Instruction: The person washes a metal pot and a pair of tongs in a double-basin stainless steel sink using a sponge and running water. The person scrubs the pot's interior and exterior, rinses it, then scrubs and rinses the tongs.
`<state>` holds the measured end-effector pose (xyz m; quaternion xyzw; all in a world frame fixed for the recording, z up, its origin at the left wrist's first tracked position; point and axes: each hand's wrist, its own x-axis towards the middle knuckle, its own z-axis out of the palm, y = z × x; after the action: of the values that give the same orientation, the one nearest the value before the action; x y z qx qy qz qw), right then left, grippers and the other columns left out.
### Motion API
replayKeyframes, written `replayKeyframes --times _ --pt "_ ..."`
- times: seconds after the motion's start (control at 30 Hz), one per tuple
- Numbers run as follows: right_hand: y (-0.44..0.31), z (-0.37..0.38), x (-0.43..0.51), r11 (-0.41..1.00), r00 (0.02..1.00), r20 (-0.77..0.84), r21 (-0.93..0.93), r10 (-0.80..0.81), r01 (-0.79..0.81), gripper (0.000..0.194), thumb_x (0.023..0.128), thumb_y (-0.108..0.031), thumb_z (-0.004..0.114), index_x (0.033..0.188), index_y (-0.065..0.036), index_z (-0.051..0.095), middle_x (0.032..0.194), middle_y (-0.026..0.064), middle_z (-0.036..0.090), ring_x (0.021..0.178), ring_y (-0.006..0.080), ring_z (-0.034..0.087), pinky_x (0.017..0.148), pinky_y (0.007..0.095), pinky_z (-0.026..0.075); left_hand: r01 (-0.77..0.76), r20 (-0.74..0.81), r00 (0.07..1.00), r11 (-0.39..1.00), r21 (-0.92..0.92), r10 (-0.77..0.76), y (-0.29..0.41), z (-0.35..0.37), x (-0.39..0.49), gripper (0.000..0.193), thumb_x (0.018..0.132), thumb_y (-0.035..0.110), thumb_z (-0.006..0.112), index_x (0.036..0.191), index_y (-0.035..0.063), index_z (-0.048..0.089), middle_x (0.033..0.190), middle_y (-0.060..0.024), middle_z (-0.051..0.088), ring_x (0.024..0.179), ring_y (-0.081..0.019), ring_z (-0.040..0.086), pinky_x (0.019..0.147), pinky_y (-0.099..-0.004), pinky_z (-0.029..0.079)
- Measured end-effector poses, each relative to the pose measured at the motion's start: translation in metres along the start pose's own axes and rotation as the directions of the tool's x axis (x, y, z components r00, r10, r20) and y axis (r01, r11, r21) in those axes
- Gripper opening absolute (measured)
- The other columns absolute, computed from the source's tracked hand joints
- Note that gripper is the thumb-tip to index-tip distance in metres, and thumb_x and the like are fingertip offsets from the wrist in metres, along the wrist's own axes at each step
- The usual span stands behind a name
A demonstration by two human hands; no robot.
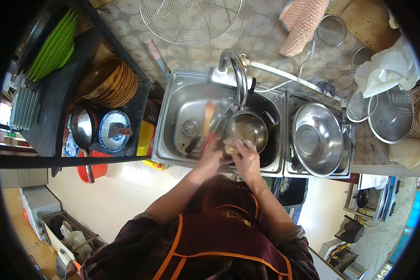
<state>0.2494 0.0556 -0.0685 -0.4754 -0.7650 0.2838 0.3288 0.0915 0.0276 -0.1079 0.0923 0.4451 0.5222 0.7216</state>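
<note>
At the front of the stainless steel sink (pixel 176 115), my left hand (pixel 211 157) grips a utensil with a red handle (pixel 209 139). Motion blurs the utensil's far end, so its kind is unclear. My right hand (pixel 247 157) is closed on a pale, crumpled cloth (pixel 232 145), just in front of a round metal pot (pixel 245 129). That pot rests in the sink's right part, under the chrome faucet (pixel 242 84). A wooden utensil (pixel 208 117) leans in the left part, near the drain strainer (pixel 191 128).
A large steel basin (pixel 318 136) sits tilted over the smaller sink on the right. To the left, a dark shelf (pixel 52 105) bears brown bowls (pixel 108 84), green plates (pixel 56 45) and a pan (pixel 83 126). Wire strainers (pixel 388 112) hang at the right wall.
</note>
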Motion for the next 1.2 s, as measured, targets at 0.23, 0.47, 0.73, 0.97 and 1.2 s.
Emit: replayKeyframes --times 0.23,0.47,0.73,0.97,1.2 --pt "-0.006 0.017 -0.015 0.976 0.948 0.234 0.086 -0.216 0.202 0.044 0.076 0.007 0.062 0.117 -0.008 0.069 0.117 0.0173 0.066 0.108 0.0395 0.060 0.098 0.0453 0.050 0.096 0.331 0.943 0.928 -0.359 0.031 0.013 -0.011 -0.017 0.048 0.102 0.038 0.054 0.141 0.0113 0.046 0.124 -0.0110 0.062 0.110 -0.0273 0.063 0.093 -0.0441 0.052" --pt "-0.018 0.002 -0.015 0.954 0.974 0.105 -0.207 -0.201 0.219 0.032 0.080 0.004 0.060 0.110 -0.002 0.068 0.114 0.0181 0.067 0.106 0.0382 0.062 0.092 0.0450 0.050 0.052 0.080 0.996 0.930 -0.364 -0.024 -0.026 0.001 -0.007 0.040 0.105 0.044 0.048 0.129 0.0149 0.062 0.122 -0.0053 0.068 0.111 -0.0231 0.065 0.097 -0.0417 0.053" --pt "-0.023 -0.002 -0.012 0.978 0.973 0.209 -0.163 -0.092 0.128 0.029 0.078 0.007 0.058 0.104 -0.001 0.069 0.095 0.0201 0.069 0.090 0.0387 0.067 0.086 0.0467 0.051 0.057 -0.017 0.998 0.969 -0.242 -0.063 -0.013 0.020 -0.014 0.044 0.104 0.046 0.048 0.132 0.0155 0.061 0.121 -0.0033 0.068 0.112 -0.0206 0.064 0.094 -0.0427 0.054" --pt "-0.031 -0.004 -0.017 0.971 0.954 0.298 -0.217 -0.035 0.103 0.027 0.080 0.006 0.055 0.103 0.000 0.068 0.099 0.0202 0.069 0.092 0.0374 0.065 0.085 0.0464 0.050 0.021 0.027 0.999 0.982 -0.188 -0.017 -0.012 0.024 -0.021 0.039 0.103 0.043 0.046 0.130 0.0207 0.062 0.118 -0.0024 0.065 0.106 -0.0217 0.062 0.084 -0.0403 0.051" --pt "-0.029 -0.016 -0.014 0.992 0.995 -0.010 0.068 -0.102 0.103 0.030 0.079 0.001 0.063 0.109 -0.002 0.070 0.100 0.0178 0.071 0.089 0.0352 0.069 0.083 0.0419 0.054 -0.014 0.110 0.993 0.963 -0.268 0.045 0.001 0.024 -0.020 0.041 0.103 0.041 0.048 0.131 0.0149 0.063 0.120 -0.0050 0.070 0.110 -0.0254 0.066 0.095 -0.0446 0.052"
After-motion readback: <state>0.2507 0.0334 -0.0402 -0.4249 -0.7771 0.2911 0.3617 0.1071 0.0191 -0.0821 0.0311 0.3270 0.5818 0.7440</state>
